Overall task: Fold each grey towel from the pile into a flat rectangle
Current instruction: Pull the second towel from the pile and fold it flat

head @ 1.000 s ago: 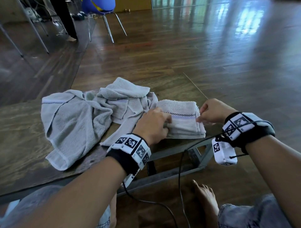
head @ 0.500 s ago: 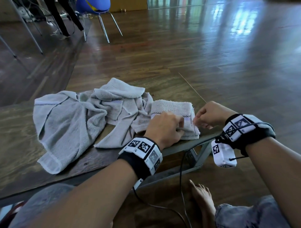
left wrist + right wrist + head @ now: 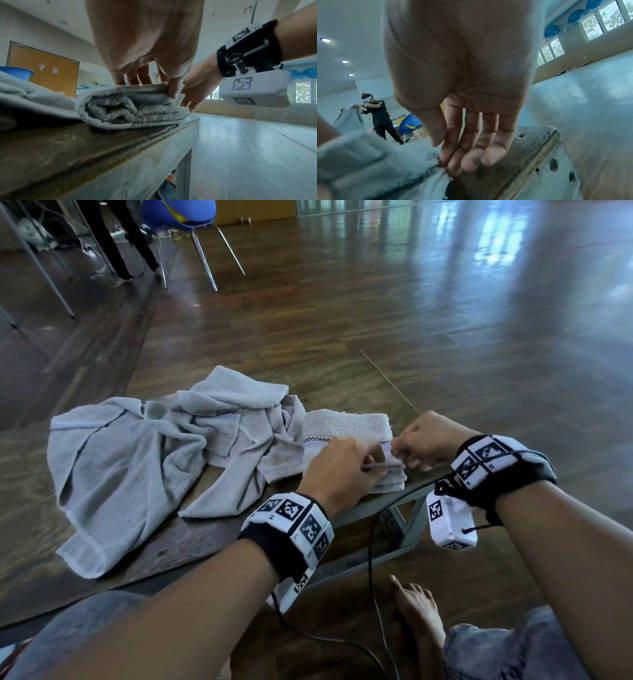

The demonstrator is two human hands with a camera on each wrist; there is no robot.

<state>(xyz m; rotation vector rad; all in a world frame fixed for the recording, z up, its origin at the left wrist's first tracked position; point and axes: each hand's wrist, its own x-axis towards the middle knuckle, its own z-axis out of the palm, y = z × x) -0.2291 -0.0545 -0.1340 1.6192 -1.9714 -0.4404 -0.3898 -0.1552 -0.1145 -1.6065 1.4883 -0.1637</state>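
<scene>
A folded grey towel (image 3: 346, 428) lies at the right end of the low wooden table (image 3: 191, 539). My left hand (image 3: 373, 465) rests on its near right part. In the left wrist view the fingers lie on top and the thumb (image 3: 173, 89) pinches the upper layers of the folded towel (image 3: 130, 108). My right hand (image 3: 400, 453) holds the towel's right edge, thumb on top. Its fingertips (image 3: 453, 166) reach down beside the towel's edge (image 3: 412, 166). A pile of crumpled grey towels (image 3: 144, 460) spreads to the left.
The table's right edge (image 3: 195, 121) drops to the wooden floor just beyond the folded towel. Cables hang from both wrists. My bare foot (image 3: 418, 614) is under the table end. A blue chair (image 3: 181, 213) and another person (image 3: 380, 116) are far behind.
My left hand has slid right along the folded towel to its near right corner, close to the right hand. The right hand stays at the right edge.
</scene>
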